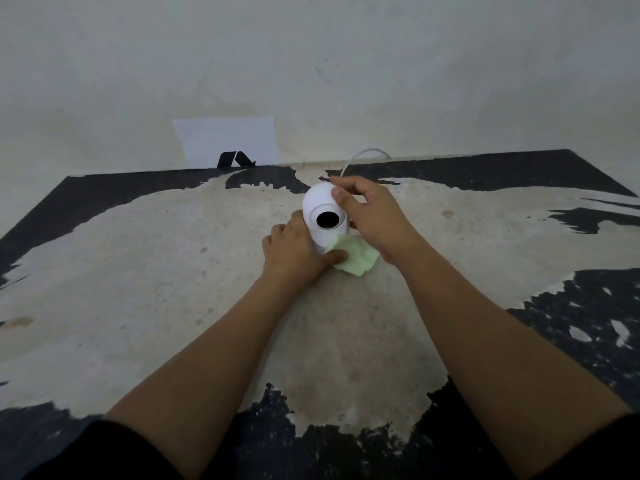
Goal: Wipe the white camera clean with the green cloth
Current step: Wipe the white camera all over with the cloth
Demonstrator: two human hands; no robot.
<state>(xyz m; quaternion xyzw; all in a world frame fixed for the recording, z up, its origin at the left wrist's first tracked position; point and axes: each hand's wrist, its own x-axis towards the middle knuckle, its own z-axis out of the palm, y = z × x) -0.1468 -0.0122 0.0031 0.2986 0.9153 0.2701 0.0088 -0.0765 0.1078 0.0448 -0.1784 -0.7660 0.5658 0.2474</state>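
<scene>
White camera (323,216) first: it stands upright near the middle of the table (145,271), a little toward the far edge, with its dark round lens (327,220) facing back at me and a thin white cable (360,157) looping off behind it toward the far edge. I have my right hand (370,220) curled over the top and right side of the rounded head, thumb on the crown, so the body is steadied from above. My left hand (294,256) is low on the camera's left side, fingers closed and the thumb pressing the green cloth (356,258) against the base. The cloth is bunched, most of it lying on the table just in front of the base and to its right.

For this step I judge the base and lower body are what is being wiped. To do it well I want more cloth between my fingers and the plastic, not a single pinched corner, so I would gather a flat pad of it under the left fingertips. Light pressure should do; the shell looks smooth and the camera light, so a hard push could tip or slide it, or drag on the cable. The right hand should keep holding the head firm while the left sweeps around the base, then trade places for the dome, leaving the lens for a gentle pass with a clean fold.
</scene>
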